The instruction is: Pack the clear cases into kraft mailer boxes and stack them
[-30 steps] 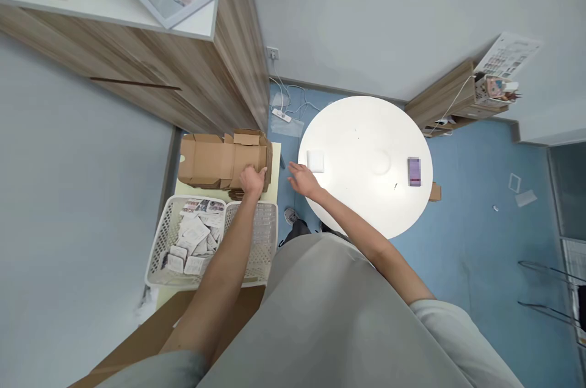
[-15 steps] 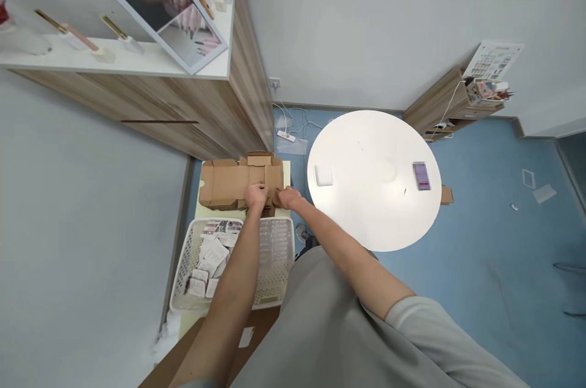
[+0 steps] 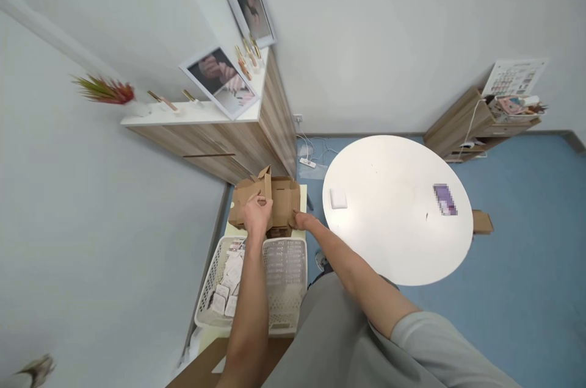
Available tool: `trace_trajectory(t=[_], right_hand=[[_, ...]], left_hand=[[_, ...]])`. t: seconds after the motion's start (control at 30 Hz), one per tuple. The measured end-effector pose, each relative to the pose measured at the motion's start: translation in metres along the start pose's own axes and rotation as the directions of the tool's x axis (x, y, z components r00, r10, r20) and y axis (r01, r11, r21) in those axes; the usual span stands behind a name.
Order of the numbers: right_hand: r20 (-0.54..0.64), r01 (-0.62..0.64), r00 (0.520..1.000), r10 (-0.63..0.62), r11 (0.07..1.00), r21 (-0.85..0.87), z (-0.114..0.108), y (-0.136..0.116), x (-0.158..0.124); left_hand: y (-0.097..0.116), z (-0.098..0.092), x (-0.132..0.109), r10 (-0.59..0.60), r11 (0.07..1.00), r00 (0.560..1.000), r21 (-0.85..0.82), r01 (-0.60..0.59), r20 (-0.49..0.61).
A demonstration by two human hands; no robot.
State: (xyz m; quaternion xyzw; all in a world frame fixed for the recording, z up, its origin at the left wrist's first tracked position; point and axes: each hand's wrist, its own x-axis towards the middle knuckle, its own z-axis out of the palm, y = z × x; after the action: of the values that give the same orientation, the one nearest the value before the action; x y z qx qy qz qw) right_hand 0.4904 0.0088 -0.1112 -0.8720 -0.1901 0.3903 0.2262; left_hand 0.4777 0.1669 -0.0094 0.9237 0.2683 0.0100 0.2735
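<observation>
A partly folded brown cardboard box [image 3: 281, 200] lies on a pale yellow table [image 3: 303, 193], with a panel standing up across its middle. My left hand [image 3: 257, 214] is closed with bent fingers at that raised panel. At the box's right edge, my right hand [image 3: 304, 220] is closed on the cardboard, its fingertips partly hidden. Just in front of the box is a white basket [image 3: 208, 290] of small white packets and cards. Beside it, another white basket [image 3: 286, 308] contains clear plastic pieces in rows.
A round white table [image 3: 398, 211] stands to the right, bearing a white square item [image 3: 338, 198] and a purple blurred item [image 3: 445, 199]. Behind the box rises a wooden cabinet [image 3: 274, 125] topped with picture frames and bottles. A power strip [image 3: 307, 163] lies on the floor.
The box's flat cardboard now has a panel folded upright in the middle. My left hand has come up with it, while my right hand stays at the right edge. The camera view has shifted.
</observation>
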Motion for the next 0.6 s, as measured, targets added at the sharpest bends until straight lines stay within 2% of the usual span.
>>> trace_trajectory(t=[0.07,0.13,0.2,0.27,0.33,0.4,0.5,0.6], right_hand=[[-0.032,0.075,0.997,-0.074,0.997,0.018,-0.006,0.004,-0.010],[-0.070,0.131,0.990,-0.126,0.989,0.074,-0.014,0.015,-0.026],[-0.115,0.171,0.982,-0.148,0.960,0.222,-0.023,0.035,-0.050],[-0.183,0.199,0.974,-0.133,0.890,0.410,-0.034,0.066,-0.082],[-0.279,0.208,0.958,-0.068,0.833,0.512,-0.046,0.103,-0.122],[-0.379,0.221,0.925,0.014,0.792,0.569,-0.054,0.145,-0.167],[-0.521,0.245,0.838,0.165,0.738,0.629,-0.055,0.207,-0.233],[-0.606,0.287,0.740,0.293,0.678,0.677,-0.039,0.258,-0.289]], left_hand=[[0.022,-0.031,-0.014,0.064,0.997,0.994,-0.027,-0.067,-0.088],[0.049,-0.049,-0.034,0.134,0.988,0.980,-0.051,-0.143,-0.148],[0.080,-0.051,-0.056,0.204,0.973,0.967,-0.076,-0.218,-0.154],[0.112,-0.038,-0.078,0.277,0.954,0.955,-0.092,-0.286,-0.103],[0.141,-0.012,-0.098,0.396,0.908,0.917,-0.131,-0.398,-0.039],[0.166,0.024,-0.118,0.522,0.840,0.853,-0.181,-0.512,0.008],[0.192,0.092,-0.143,0.655,0.752,0.748,-0.178,-0.635,0.103],[0.202,0.169,-0.164,0.717,0.688,0.650,-0.104,-0.718,0.250]])
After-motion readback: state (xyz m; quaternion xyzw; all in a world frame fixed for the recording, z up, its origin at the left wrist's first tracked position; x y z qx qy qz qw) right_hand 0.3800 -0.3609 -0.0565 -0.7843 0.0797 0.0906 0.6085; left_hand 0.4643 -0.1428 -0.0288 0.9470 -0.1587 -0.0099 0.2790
